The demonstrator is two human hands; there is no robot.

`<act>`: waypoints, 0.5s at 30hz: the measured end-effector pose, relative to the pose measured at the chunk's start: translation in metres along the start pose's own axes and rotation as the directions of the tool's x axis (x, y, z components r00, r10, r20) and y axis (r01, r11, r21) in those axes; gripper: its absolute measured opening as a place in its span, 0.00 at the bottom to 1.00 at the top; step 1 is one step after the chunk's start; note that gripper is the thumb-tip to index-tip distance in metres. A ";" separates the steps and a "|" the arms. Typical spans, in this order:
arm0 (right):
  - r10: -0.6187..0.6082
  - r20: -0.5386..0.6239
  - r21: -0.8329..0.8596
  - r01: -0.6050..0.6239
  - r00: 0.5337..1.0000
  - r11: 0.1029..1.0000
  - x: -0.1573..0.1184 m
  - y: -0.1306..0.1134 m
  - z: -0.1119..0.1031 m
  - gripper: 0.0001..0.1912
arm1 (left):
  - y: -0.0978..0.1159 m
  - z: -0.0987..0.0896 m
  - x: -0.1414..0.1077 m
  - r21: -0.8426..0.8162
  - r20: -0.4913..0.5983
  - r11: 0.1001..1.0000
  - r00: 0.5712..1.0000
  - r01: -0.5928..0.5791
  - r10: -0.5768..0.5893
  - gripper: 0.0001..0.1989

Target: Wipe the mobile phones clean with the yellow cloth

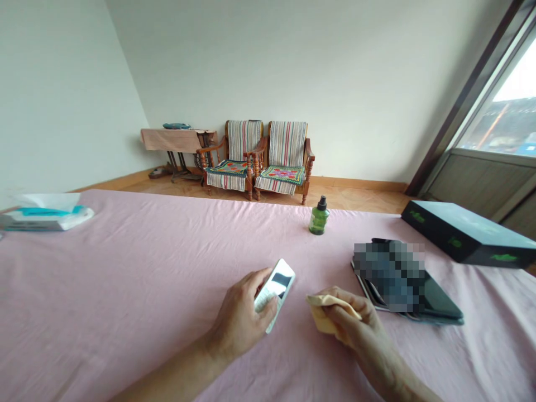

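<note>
My left hand (243, 310) is closed around a white keypad phone (280, 282), thumb across its lower front. The phone is tilted, its glossy screen facing up and catching the light. To the right, my right hand (355, 321) pinches a folded pale yellow cloth (324, 318) between thumb and fingers. Cloth and phone are a short gap apart, both over the pink cloth cover (167, 273). Beyond the hands stands a green bottle (319, 219) with a black top, upright.
Right of my right hand lies a dark tablet (439, 301) on other flat items, partly blurred out. A black box (469, 229) with green print sits at the far right. A tissue pack (54, 218) is at the far left. Two wooden armchairs (287, 145) stand beyond the far edge.
</note>
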State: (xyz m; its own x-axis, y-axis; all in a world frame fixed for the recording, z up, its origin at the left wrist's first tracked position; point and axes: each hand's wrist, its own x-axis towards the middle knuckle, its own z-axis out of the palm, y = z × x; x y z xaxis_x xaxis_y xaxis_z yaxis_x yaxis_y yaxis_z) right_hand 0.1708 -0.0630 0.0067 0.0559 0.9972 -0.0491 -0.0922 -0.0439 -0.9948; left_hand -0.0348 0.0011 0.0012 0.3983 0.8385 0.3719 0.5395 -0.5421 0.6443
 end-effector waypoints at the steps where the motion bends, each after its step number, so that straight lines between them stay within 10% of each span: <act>1: 0.010 0.006 -0.005 -0.010 1.000 1.000 0.000 0.000 0.000 0.17 | 0.000 0.000 0.000 0.009 0.004 1.000 1.000 0.014 -0.014 0.22; 12: -0.123 -0.062 -0.120 0.115 0.990 0.986 0.005 0.007 -0.003 0.14 | 0.013 -0.007 0.000 -0.064 0.226 0.995 0.969 -0.082 0.095 0.13; 15: -0.261 -0.086 -0.269 0.229 0.962 0.935 0.007 0.012 -0.007 0.11 | 0.012 -0.010 0.002 -0.081 0.230 0.986 0.960 -0.144 0.159 0.24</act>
State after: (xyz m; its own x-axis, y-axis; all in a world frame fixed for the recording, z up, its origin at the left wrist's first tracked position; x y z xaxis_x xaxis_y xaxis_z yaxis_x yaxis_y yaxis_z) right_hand 0.1770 -0.0572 -0.0063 0.1632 0.9652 0.2043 0.1943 0.1716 -0.9658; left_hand -0.0345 -0.0036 0.0164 0.6391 0.7059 0.3056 0.4148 -0.6508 0.6359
